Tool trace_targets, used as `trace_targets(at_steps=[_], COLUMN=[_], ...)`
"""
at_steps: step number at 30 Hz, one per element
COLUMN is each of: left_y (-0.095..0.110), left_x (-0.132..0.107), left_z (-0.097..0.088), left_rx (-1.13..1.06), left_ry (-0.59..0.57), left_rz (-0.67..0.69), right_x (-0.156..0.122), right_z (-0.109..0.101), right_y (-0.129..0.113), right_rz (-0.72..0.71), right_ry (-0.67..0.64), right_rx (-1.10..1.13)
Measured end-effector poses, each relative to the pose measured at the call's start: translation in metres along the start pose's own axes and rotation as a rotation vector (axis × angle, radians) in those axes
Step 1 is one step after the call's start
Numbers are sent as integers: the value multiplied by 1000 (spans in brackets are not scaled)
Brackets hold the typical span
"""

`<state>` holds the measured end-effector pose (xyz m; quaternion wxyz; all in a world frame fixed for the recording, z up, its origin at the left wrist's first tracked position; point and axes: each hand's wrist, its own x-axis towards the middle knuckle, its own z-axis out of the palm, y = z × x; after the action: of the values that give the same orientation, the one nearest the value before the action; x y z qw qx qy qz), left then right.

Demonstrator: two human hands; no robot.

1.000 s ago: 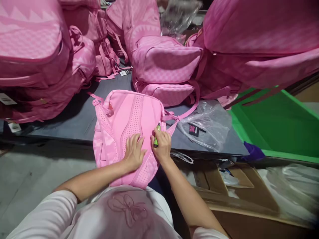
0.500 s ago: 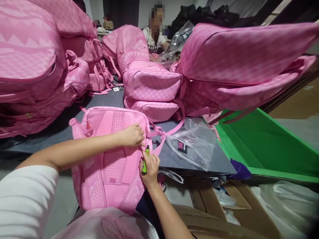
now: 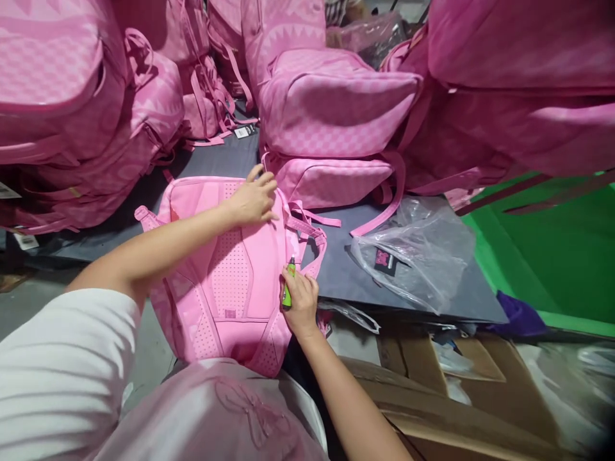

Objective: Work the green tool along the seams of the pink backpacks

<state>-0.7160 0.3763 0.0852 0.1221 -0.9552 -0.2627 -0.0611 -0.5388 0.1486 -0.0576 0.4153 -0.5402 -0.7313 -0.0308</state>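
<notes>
heaps of pink checkered fabric backpacks are piled beyond the fingertips of both hands and to either side, on a flat grey table top. one pink fabric backpack with a perforated padded back panel is laid face down at the near table edge, its lower part hung over toward the person's body. it is found directly under the left fingers, with the right fingers set at its right edge. the left hand is pressed flat on the upper end of the panel, fingers released and spread, nothing grasped. the right hand is clenched around a slim green pen-shaped tool, whose dark tip is pointed away from the wrist, just short of a pink webbing shoulder strap.

it is judged that the overhanging backpack could be dragged off the edge if the flat palm is lifted, since little else is holding it. the strap or panel could be marked if the tip is pushed too far, the fabric being loose there. the heap beyond the left fingertips could be toppled by a nudge.

brown cardboard cartons, below and right of the right wrist, are seen to hold crumpled plastic and paper. a crumpled clear plastic bag is laid right of the right fingers, and a small black label is seen through it. whether anything is packed inside the backpack cannot be told.
</notes>
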Motion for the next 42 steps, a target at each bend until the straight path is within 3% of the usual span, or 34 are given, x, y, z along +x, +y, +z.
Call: trace_targets(at_steps=[4,9,12,17,22,33,39,42], left_y=[29,51,60,68,68,68,67,67], left_x=[-23,-33,-41,-58,-57,-52,-53,-53], left_z=[-12,-2,10,14,15,21,20,19], left_rx=[-86,-64,-63,-44,-30,-60,-60,-54], left_ry=[-61,-75,26,219,356,401,314,338], left_rz=[217,106,71,85,104,106,97,107], right_x=[21,74,96,104,99,96,99,101], right_z=[-7,-12,-12,-9,-2,-1,-1,0], right_y=[-9,-29,-32,-27,-25,-16,-16,-16], right_rz=[225,695,844,778,702,646,651,645], right_ry=[84,234,265,265,208,133,110,112], right_rx=[127,682,784,542,507,430,419,422])
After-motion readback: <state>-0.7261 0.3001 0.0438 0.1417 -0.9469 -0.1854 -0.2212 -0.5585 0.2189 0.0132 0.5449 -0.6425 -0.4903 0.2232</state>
